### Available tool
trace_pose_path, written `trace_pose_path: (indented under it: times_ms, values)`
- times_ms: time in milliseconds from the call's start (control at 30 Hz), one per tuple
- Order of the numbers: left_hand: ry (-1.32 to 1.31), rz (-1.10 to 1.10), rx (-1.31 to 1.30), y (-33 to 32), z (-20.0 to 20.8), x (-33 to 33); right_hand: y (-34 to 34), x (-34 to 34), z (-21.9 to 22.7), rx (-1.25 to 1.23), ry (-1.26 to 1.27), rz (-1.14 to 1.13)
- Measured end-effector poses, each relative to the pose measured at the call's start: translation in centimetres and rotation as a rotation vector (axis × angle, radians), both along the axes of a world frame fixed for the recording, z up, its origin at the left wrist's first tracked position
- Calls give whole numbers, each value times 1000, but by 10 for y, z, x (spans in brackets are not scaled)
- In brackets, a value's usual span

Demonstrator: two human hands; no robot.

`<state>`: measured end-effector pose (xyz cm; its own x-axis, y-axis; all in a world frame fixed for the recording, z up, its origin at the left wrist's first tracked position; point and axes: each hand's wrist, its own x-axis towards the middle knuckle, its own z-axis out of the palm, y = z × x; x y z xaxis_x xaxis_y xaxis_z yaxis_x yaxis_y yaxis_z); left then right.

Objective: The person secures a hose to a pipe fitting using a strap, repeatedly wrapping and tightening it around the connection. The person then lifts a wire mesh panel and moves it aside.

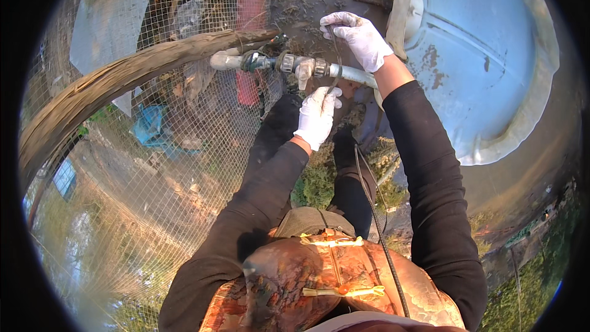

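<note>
Both of my hands wear thin white gloves. My right hand, above the pipe, pinches a thin dark cord between its fingertips. The cord runs down across the white plastic pipe to my left hand, whose fingers are closed on its lower part just below the pipe. Left of the cord, the pipe carries a valve with a ribbed grey union on each side. Further left, dark binding wraps the pipe near its elbow. Whether the cord circles the pipe fully is hidden.
A large blue tank with a pale rim stands at the right over muddy ground. Wire mesh and a thick curved wooden pole fill the left. A red post stands behind the mesh. A long dark strap hangs before my body.
</note>
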<state>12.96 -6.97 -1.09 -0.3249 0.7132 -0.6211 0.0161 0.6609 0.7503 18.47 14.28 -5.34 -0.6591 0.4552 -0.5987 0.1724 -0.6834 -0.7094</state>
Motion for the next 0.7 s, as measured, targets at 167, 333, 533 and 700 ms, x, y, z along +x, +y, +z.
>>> trace_pose_path:
  times_ms: [167,333,533,700]
  values:
    - [-101,81,-3,-2,-16,4,0,-3,-20,108,-164,207]
    - [-205,185,43,6,-38,5,1,-6,-39,64,-406,600]
    - [-347,303,143,17,-58,7,2,-13,-33,11,-515,944]
    - [-399,294,139,27,-61,-7,1,-1,-24,146,-528,987]
